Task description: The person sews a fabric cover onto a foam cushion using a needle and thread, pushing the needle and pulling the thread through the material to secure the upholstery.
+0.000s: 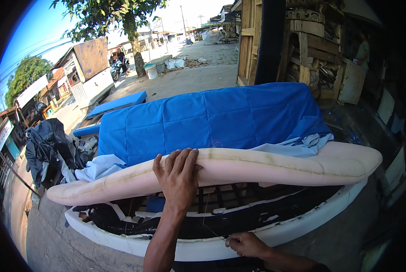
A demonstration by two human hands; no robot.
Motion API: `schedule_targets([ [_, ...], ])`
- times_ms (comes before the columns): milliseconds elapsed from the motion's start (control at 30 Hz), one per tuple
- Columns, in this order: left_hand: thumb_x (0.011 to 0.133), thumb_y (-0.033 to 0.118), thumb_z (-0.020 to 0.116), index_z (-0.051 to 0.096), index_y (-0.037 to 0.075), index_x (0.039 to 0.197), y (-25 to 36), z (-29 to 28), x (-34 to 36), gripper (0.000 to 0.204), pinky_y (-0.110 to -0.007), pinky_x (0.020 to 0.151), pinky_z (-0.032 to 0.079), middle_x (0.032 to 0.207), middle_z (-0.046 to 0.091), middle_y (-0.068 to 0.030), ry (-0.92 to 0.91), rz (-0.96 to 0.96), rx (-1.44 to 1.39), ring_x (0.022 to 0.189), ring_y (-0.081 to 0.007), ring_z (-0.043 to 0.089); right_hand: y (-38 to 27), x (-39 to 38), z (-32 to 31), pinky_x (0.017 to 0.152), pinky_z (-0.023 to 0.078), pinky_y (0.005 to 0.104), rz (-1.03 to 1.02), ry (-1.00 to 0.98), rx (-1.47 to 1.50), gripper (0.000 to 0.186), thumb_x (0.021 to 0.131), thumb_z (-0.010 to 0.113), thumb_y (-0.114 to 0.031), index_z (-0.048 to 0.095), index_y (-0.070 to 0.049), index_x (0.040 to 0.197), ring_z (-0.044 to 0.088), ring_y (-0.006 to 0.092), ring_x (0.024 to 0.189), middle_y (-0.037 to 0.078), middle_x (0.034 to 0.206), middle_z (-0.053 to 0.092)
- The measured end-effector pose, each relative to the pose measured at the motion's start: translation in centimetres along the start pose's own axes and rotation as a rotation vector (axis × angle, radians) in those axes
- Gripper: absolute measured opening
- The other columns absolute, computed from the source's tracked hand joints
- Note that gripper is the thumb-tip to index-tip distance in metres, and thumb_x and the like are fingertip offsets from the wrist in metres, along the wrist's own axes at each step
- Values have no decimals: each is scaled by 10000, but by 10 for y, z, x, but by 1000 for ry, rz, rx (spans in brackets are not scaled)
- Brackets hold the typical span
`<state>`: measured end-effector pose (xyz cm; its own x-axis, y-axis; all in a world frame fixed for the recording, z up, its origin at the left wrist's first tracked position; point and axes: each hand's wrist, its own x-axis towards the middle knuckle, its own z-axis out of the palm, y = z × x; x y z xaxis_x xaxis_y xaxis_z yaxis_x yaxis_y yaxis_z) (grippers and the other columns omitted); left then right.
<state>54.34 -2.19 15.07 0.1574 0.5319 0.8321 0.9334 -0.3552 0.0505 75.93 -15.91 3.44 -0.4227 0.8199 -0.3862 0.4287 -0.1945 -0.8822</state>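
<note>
My left hand grips the long pale-pink foam roll from above, its fingers over the seamed edge. Below it is a curved frame with a white padded rim, black material along its inside and slats partly visible behind. My right hand is closed at that rim, pinching a thin thread; whether anything else is in its fingers is too small to tell. Behind the foam stands blue quilted upholstery, with loose pale fabric at its lower edge.
Dark crumpled sheeting lies at left, near blue pieces. Behind are a paved lane, a tree, a bucket and a person beside a motorbike. At right are stacked wood and another person.
</note>
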Motion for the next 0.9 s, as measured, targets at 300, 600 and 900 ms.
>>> schedule_targets([
  [300, 762, 96, 797, 634, 49, 967, 27, -4, -6, 267, -463, 882, 394, 935, 607, -103, 180, -154, -73, 921, -307, 558, -10, -139, -81, 724, 555, 325, -209, 414, -126, 243, 1002, 575, -218, 655, 6, 956, 673, 193, 885, 186, 1027, 670],
  [600, 896, 56, 667, 548, 2, 975, 71, 7, -129, 152, -381, 874, 518, 963, 663, -177, -1, -439, -661, 919, -315, 680, -107, 11, -105, 926, 481, 389, -1054, 827, -406, 127, 969, 605, -111, 629, 14, 968, 548, 295, 1087, 199, 1379, 441],
  [900, 1014, 165, 548, 545, 90, 1111, 52, 48, -128, 122, -333, 615, 517, 807, 636, -69, -517, -1433, -1730, 687, -192, 634, -102, 14, -111, 937, 469, 394, -1006, 797, -462, 102, 958, 605, -84, 624, 14, 937, 541, 291, 1076, 181, 1303, 497],
])
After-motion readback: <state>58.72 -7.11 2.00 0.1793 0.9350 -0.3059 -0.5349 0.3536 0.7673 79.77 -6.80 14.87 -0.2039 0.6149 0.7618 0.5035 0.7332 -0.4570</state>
